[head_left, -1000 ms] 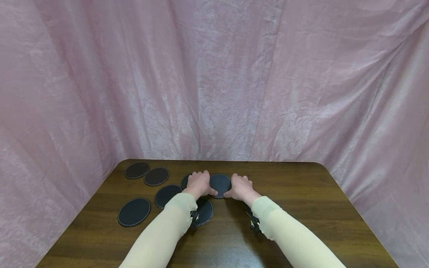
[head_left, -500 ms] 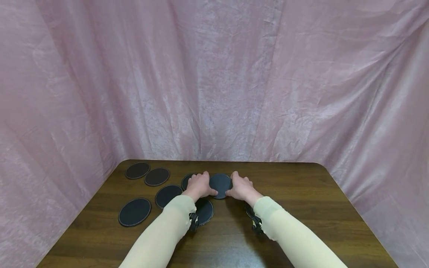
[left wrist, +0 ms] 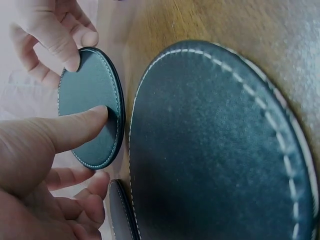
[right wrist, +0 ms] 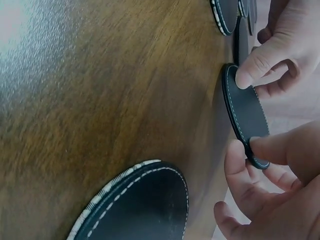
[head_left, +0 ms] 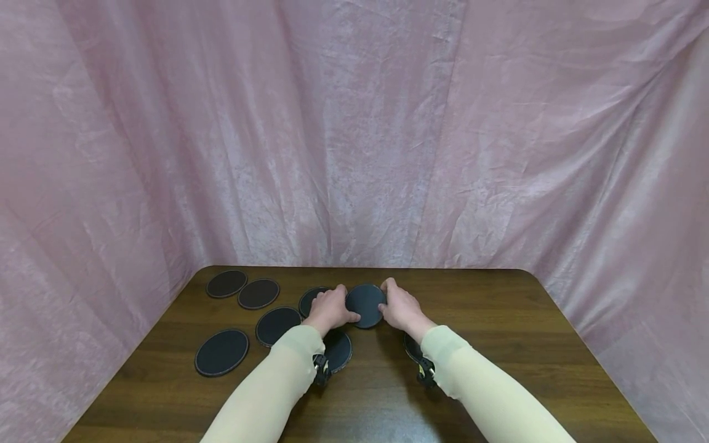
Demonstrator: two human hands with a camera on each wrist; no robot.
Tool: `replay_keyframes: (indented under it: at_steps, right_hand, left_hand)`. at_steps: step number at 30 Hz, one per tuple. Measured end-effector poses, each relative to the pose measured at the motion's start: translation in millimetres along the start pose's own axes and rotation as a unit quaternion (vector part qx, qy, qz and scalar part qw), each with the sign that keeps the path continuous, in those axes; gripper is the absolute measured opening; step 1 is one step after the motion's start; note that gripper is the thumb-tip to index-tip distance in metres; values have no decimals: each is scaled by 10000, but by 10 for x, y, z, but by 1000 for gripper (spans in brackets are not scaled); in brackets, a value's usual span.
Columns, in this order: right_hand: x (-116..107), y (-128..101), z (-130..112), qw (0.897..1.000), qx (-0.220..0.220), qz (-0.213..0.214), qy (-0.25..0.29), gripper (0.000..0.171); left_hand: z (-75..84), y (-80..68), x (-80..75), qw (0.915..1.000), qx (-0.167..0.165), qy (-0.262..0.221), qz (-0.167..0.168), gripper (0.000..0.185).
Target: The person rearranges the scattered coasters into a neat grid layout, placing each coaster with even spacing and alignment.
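Observation:
A round dark coaster (head_left: 365, 306) with pale edge stitching is held between both hands near the middle of the table. My left hand (head_left: 329, 309) pinches its left side, the thumb lying over the top face in the left wrist view. On the opposite side my right hand (head_left: 402, 307) pinches the rim between thumb and fingers. Seen from the right wrist, the coaster (right wrist: 247, 102) is tilted and its edge shows dark layers. Another stitched coaster (left wrist: 215, 140) lies below the left wrist, and one more (right wrist: 145, 205) lies beneath the right wrist.
Several similar coasters lie flat on the wooden table (head_left: 498, 344): one (head_left: 221, 352) at the left, one (head_left: 278, 326) beside the left forearm, one (head_left: 312, 299) partly behind the left hand, and two browner ones (head_left: 258, 293) at the back left. A pink curtain (head_left: 354, 135) hangs behind.
The held coaster has shifted slightly right and its right side has come up a little. My right hand has moved slightly right and up, its thumb now at the coaster's right rim.

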State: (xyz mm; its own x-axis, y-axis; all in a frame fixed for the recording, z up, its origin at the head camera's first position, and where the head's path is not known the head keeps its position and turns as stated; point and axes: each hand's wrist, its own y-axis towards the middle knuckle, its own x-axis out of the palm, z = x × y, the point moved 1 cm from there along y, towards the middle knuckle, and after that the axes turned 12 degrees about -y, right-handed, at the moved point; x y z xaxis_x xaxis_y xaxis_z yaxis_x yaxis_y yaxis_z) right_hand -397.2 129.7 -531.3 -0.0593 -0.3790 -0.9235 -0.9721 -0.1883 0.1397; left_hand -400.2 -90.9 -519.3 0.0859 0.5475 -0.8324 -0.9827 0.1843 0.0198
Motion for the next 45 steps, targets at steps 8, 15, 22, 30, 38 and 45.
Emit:
replay_keyframes:
  at_steps: [8,15,22,30,38,45]
  right_hand:
    - [-300,-189,-94,9991,-135,171,355,44]
    - [-810,-522,-368,9973,299,-96,667,43]
    - [-896,-547,-257,9964,426,-143,722,43]
    - [-951,-550,-117,9965,439,-167,687,43]
    - [-1014,-573,4,9978,466,-131,453,42]
    - [-1046,-587,122,9977,590,-125,317,44]
  left_hand:
    - [401,-334,-253,9997,20,-251,-41,63]
    - [623,-474,-319,9991,180,-382,75,61]
    - [723,-439,-254,9983,229,-515,126,60]
    - [844,-437,-200,9980,285,-542,133,59]
    - [961,-404,-113,9974,453,-517,210,58]
    - [796,-58,248,9950,658,-688,290,62]
